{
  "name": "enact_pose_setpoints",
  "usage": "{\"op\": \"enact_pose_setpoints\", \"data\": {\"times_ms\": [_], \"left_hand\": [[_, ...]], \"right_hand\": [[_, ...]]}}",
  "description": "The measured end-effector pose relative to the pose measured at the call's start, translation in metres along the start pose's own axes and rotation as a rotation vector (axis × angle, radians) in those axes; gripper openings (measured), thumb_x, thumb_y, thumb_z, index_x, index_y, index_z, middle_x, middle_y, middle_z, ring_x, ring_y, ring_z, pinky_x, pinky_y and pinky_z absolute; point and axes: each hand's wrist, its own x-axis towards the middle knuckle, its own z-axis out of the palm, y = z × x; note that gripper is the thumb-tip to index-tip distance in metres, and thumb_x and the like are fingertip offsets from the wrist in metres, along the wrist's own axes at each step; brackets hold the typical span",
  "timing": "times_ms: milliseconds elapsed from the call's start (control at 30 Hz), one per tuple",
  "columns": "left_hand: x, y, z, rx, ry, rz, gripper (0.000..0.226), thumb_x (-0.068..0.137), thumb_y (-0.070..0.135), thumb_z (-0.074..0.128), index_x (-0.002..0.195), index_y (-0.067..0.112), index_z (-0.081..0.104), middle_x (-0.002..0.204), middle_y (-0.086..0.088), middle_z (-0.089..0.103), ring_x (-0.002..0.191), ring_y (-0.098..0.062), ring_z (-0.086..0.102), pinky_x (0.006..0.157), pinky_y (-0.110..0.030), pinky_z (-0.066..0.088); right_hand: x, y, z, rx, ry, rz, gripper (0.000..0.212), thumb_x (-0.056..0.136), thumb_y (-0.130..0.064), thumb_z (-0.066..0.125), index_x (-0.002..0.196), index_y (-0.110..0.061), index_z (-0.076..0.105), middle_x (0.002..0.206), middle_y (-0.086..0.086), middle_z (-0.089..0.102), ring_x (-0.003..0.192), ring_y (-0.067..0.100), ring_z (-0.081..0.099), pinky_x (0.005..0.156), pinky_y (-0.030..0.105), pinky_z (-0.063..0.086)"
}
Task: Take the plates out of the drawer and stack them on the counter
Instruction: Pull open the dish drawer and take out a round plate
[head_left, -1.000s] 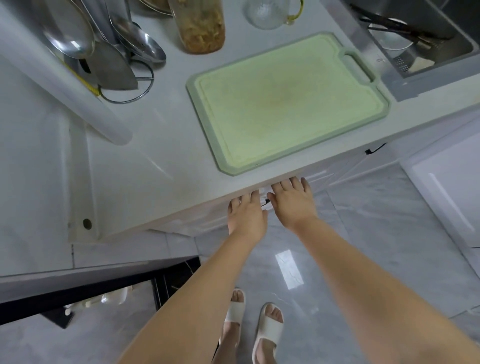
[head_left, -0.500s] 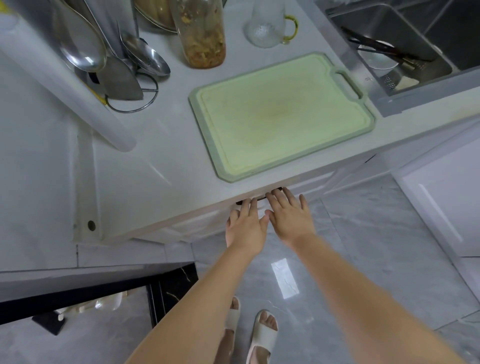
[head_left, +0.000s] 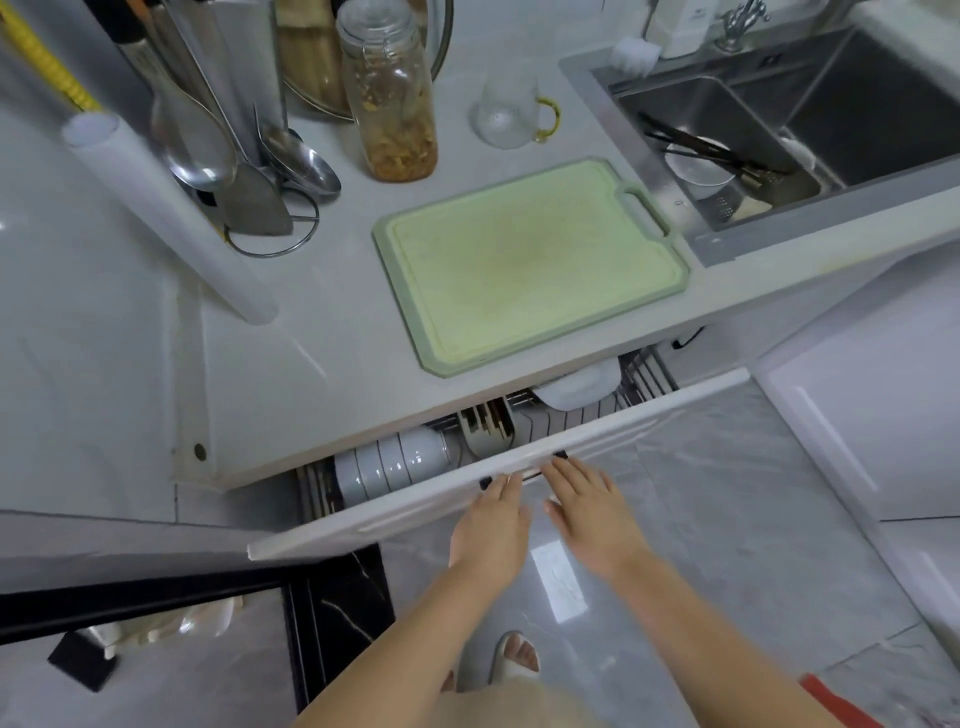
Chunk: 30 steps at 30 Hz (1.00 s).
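1. I'm looking down into a home kitchen: a steel sink (head_left: 810, 130) is set in the bench (head_left: 291, 364).
2. A green cutting board (head_left: 530, 260), ladles (head_left: 208, 150) and food jar (head_left: 392, 93) sit there.
3. The near drawer (head_left: 467, 488) holds bowls (head_left: 389, 462).

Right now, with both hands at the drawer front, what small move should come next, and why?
Probably keep pulling the drawer further out. Both the left hand and right hand sit at its black handle, and it is only partly open: the white plates and stacked bowls still lie largely under the counter edge, leaving little room to lift them out.
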Motion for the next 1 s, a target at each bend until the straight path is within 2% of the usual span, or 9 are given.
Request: {"op": "enact_pose_setpoints", "data": {"times_ms": [100,167,233,300,433,633,767,1000], "left_hand": [[-0.009,0.005,-0.007,0.109,0.169,0.083,0.045,0.099,0.019,0.036,0.144,0.021,0.032,0.148,0.001,0.038,0.133,-0.019,0.037,0.109,-0.032,0.034],[-0.012,0.006,-0.011,0.232,0.242,0.117,0.05,0.096,0.017,0.04,0.145,0.023,0.029,0.151,0.001,0.032,0.134,-0.022,0.031,0.111,-0.035,0.03],[-0.013,0.006,-0.012,0.284,0.171,0.097,0.056,0.096,0.016,0.04,0.148,0.023,0.02,0.157,0.002,0.019,0.141,-0.025,0.022,0.116,-0.04,0.025],[-0.015,0.005,-0.008,0.312,0.054,0.074,0.056,0.098,0.016,0.036,0.149,0.021,0.015,0.159,0.001,0.017,0.143,-0.025,0.021,0.119,-0.043,0.02],[-0.023,0.004,0.002,0.332,0.005,0.065,0.056,0.096,0.011,0.035,0.149,0.023,0.019,0.154,0.001,0.031,0.138,-0.023,0.033,0.117,-0.041,0.025],[-0.029,0.01,0.007,0.297,-0.069,0.027,0.044,0.099,0.014,0.032,0.142,0.025,0.035,0.138,-0.007,0.05,0.121,-0.029,0.051,0.097,-0.04,0.045],[-0.038,0.014,0.014,0.287,-0.073,0.016,0.037,0.1,0.019,0.031,0.134,0.023,0.044,0.127,-0.009,0.058,0.114,-0.03,0.056,0.092,-0.04,0.048],[-0.053,0.021,0.024,0.264,-0.143,0.012,0.033,0.101,0.029,0.028,0.119,0.018,0.053,0.12,-0.012,0.061,0.111,-0.032,0.057,0.089,-0.039,0.047]], "right_hand": [[-0.012,-0.002,-0.007,0.017,0.234,-0.027,0.042,0.094,-0.025,0.05,0.136,-0.017,0.048,0.14,0.004,0.051,0.133,0.025,0.045,0.106,0.041,0.038],[-0.012,-0.003,-0.011,-0.052,0.222,-0.031,0.041,0.095,-0.027,0.048,0.135,-0.018,0.048,0.143,0.006,0.048,0.136,0.029,0.039,0.111,0.046,0.031],[-0.01,-0.003,-0.01,-0.064,0.072,-0.014,0.046,0.1,-0.034,0.033,0.144,-0.02,0.035,0.155,0.005,0.031,0.146,0.027,0.019,0.119,0.047,0.011],[-0.011,-0.003,-0.007,-0.074,-0.007,0.013,0.048,0.102,-0.036,0.026,0.147,-0.021,0.028,0.157,0.002,0.026,0.148,0.022,0.011,0.12,0.046,0.003],[-0.025,-0.006,-0.003,-0.048,0.027,0.039,0.042,0.102,-0.031,0.029,0.143,-0.023,0.036,0.15,0.001,0.037,0.146,0.022,0.019,0.119,0.047,0.005],[-0.043,-0.007,-0.005,-0.005,0.014,0.074,0.038,0.102,-0.031,0.029,0.136,-0.024,0.046,0.142,-0.002,0.046,0.141,0.021,0.026,0.119,0.046,0.006],[-0.054,-0.007,-0.002,-0.003,0.014,0.083,0.038,0.101,-0.034,0.031,0.13,-0.024,0.052,0.133,-0.002,0.053,0.134,0.022,0.034,0.119,0.044,0.009],[-0.072,-0.003,0.006,0.008,0.044,0.095,0.039,0.1,-0.038,0.031,0.119,-0.022,0.062,0.118,0.0,0.064,0.115,0.024,0.047,0.111,0.035,0.026]]}}
